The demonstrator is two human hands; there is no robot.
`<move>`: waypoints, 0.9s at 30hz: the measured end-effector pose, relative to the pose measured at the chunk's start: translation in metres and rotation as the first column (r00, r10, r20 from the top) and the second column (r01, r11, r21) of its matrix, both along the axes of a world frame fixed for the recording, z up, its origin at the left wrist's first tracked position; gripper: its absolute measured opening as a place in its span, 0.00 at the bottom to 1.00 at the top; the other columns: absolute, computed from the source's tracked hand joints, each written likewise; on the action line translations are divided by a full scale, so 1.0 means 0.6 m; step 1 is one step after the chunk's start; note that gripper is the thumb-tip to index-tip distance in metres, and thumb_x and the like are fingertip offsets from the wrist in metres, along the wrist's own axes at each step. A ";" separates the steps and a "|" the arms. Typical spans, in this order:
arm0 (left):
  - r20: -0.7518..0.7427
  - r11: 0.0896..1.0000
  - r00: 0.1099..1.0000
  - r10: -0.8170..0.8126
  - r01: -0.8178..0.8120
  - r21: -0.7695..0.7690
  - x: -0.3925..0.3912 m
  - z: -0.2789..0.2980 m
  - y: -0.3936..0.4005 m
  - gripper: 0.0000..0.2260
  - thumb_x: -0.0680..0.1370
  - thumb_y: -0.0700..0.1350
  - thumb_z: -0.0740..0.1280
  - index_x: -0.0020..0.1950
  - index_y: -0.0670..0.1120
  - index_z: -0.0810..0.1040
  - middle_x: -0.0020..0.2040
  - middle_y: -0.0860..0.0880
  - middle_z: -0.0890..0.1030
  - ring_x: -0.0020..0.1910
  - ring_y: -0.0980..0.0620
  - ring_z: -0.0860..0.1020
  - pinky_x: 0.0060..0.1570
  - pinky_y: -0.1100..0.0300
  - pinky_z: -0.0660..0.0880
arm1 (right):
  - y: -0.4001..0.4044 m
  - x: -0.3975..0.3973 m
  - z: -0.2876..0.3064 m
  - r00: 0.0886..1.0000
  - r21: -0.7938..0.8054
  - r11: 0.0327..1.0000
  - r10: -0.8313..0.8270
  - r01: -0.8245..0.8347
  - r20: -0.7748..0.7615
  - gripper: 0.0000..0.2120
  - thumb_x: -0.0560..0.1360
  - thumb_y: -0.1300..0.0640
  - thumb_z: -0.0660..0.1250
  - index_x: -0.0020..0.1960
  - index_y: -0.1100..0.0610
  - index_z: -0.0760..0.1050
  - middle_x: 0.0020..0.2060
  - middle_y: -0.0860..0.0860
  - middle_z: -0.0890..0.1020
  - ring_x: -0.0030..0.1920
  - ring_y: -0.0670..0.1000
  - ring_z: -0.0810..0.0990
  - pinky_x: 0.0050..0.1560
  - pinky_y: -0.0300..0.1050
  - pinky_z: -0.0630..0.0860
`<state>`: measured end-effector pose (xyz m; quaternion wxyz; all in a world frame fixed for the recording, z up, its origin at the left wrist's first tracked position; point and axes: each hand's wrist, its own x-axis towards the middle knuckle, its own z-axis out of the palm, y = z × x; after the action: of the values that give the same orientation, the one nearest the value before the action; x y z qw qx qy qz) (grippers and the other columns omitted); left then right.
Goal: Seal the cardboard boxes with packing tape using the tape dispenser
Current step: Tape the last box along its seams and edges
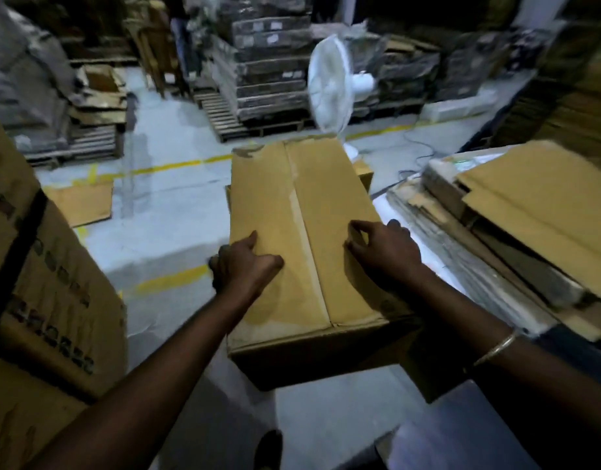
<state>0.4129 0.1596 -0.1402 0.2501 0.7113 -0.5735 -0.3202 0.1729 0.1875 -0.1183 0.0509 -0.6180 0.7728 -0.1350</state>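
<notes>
A closed cardboard box is sitting in the middle of the view, apparently resting on another carton whose corner is showing at its far right; what is carrying it underneath is hidden. Clear tape is already running along its centre seam, its near end blurred. The left hand is gripping the box's near left edge, thumb lying on the top flap and fingers curling down the side. The right hand is resting on the near right edge with fingers bent, fingertips touching the flap; whether it is gripping the side cannot be told. The box is looking stiff and matte, likely light enough to shift by its opposite edges, though its contents and weight are not showing. Worn, torn patches are marking its far left corner. No tape dispenser is appearing in view. A stack of flattened cartons is lying just to the right, a white fan is standing beyond, and printed cartons are standing to the left.
</notes>
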 end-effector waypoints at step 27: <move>-0.029 0.322 0.321 -0.947 0.941 -0.103 -0.573 0.019 0.290 0.35 0.63 0.59 0.79 0.69 0.57 0.75 0.64 0.50 0.79 0.66 0.43 0.72 0.53 0.55 0.64 | 0.655 -0.282 0.000 0.292 0.074 0.296 -0.954 0.952 0.065 0.28 0.77 0.35 0.63 0.75 0.41 0.66 0.63 0.60 0.74 0.61 0.62 0.75 0.56 0.54 0.77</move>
<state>0.0688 0.3336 -0.1286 0.0647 0.2224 -0.8794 -0.4159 0.0036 0.5807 -0.1183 0.0045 -0.0312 0.9865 -0.1605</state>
